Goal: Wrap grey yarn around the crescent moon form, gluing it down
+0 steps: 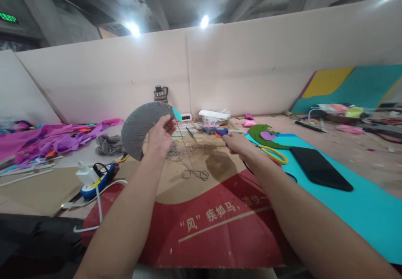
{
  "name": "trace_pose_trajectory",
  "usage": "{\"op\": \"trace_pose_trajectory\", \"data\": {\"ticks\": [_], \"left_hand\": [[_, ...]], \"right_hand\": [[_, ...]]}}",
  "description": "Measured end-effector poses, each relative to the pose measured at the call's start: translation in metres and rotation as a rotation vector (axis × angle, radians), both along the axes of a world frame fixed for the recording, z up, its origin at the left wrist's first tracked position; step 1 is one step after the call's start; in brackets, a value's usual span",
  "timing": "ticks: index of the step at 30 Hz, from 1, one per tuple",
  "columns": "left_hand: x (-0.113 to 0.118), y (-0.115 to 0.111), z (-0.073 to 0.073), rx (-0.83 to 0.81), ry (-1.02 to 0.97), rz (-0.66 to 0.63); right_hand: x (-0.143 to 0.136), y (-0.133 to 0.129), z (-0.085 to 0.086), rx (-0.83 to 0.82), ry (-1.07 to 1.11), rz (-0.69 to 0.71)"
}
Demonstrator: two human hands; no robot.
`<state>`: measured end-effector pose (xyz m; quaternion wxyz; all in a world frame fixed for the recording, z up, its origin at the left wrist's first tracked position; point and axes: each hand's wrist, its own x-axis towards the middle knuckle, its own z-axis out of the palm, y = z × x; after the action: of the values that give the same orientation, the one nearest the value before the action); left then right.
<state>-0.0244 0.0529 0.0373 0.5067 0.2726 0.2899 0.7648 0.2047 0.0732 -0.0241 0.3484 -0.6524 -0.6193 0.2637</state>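
Note:
My left hand (161,134) is closed on a crescent-shaped piece (133,126) held up above the board. Grey yarn covers most of it, and a turquoise tip (177,114) shows past my fingers. From there a strand of grey yarn (195,173) hangs down and lies in loops on the brown and red cardboard (201,228). Over on the right, my right hand (235,143) is wrapped round a blue glue gun (221,132), its grip mostly hidden by the fingers. A black cord runs below that hand.
Yellow-handled scissors (276,155), a black phone (320,168) and a green curved piece (259,135) lie at right on a turquoise sheet (361,212). Left are a grey yarn bundle (109,145), a blue power strip (98,182) and purple scraps (69,138). A bottle (160,94) stands behind.

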Motion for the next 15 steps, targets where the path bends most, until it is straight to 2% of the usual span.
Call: {"op": "trace_pose_trajectory", "data": {"ticks": [2,4,6,8,11,15], "left_hand": [[-0.001,0.001,-0.001,-0.006,0.011,0.021],[-0.002,0.003,-0.002,-0.014,0.015,0.049],[-0.001,0.004,-0.003,-0.024,0.028,0.068],[0.001,0.004,-0.004,-0.027,0.051,0.065],[0.004,0.002,-0.006,-0.017,0.093,0.049],[0.007,0.001,-0.007,0.001,0.115,0.049]], "right_hand": [[-0.002,-0.008,0.011,0.086,0.134,-0.030],[-0.007,-0.018,0.022,0.171,0.320,0.003],[-0.013,-0.030,0.031,0.229,0.657,0.134],[-0.019,-0.041,0.037,0.253,0.782,0.263],[-0.024,-0.050,0.040,0.302,0.731,0.369],[-0.024,-0.056,0.039,0.390,0.527,0.396]]}}
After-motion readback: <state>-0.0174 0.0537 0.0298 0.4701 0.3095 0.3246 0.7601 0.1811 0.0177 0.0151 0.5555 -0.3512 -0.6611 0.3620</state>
